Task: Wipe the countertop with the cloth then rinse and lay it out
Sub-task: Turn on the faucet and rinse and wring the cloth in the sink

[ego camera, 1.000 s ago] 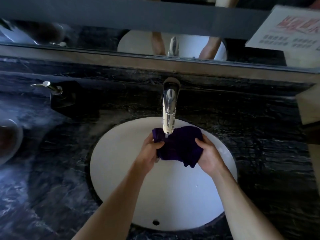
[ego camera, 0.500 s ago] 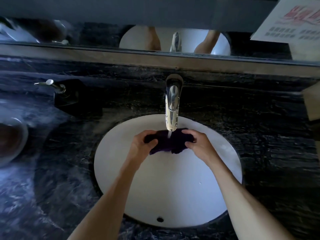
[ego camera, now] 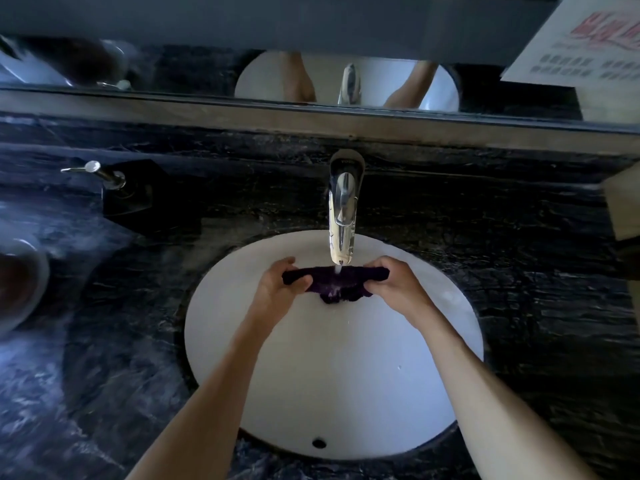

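A dark purple cloth (ego camera: 334,284) hangs bunched between both hands over the white oval sink (ego camera: 332,382). My left hand (ego camera: 282,289) grips its left end and my right hand (ego camera: 398,285) grips its right end, so the cloth is stretched sideways. Water runs from the chrome faucet (ego camera: 343,216) straight onto the middle of the cloth. The black marbled countertop (ego camera: 104,341) surrounds the sink.
A soap dispenser (ego camera: 114,188) sits on the counter at back left. Part of a bowl (ego camera: 20,282) shows at the left edge. A mirror (ego camera: 207,64) runs along the back, and a printed sheet (ego camera: 585,39) leans at top right.
The cloth went from a broad loose bundle to a narrow band pulled out sideways. Both hands rose closer under the spout and then spread apart.
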`<state>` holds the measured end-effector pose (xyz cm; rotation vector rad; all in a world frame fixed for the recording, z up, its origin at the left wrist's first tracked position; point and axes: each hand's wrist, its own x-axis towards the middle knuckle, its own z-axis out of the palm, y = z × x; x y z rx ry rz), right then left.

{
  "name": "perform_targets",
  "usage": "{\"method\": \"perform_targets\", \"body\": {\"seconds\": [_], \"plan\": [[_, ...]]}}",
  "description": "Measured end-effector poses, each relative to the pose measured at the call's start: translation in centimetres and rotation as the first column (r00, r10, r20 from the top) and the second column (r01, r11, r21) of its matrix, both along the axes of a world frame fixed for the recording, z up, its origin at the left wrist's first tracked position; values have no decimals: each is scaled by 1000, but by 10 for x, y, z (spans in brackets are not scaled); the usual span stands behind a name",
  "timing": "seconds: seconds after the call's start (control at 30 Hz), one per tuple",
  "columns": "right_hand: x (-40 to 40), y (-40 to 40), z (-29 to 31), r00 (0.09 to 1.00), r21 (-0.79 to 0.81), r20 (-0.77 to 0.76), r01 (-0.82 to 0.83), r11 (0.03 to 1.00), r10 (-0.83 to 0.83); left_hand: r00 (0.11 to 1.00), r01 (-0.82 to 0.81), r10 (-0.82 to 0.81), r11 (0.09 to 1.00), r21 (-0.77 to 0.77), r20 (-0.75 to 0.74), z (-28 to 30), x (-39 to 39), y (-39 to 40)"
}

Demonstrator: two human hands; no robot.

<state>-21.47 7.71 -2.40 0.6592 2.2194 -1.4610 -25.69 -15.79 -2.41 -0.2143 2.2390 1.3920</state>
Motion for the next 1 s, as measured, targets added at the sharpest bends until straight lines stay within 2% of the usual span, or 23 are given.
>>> {"method": "perform_targets", "body": {"seconds": [0.13, 0.23, 0.4, 0.6, 0.83, 1.0], "plan": [[-2, 5, -3, 999, 29, 8, 36, 999, -37, 993, -99, 91, 989, 114, 71, 6, 1, 7], [2, 8, -10, 987, -117, 64, 155, 981, -149, 960, -254, 219, 944, 210, 174, 7, 2, 15], [8, 4, -17, 915, -417, 175, 403, 815, -363, 881, -402, 284, 870, 285, 378, 2, -1, 23], [13, 3, -18, 873, -552, 174, 469, 689, -455, 807, -496, 294, 808, 318, 511, -1, 0, 37], [19, 0, -14, 815, -584, 154, 531, 615, -558, 774, -548, 237, 715, 434, 587, -2, 9, 54], [24, -3, -6, 783, -605, 146, 554, 572, -604, 740, -599, 272, 681, 421, 615, -11, 16, 65]]}}
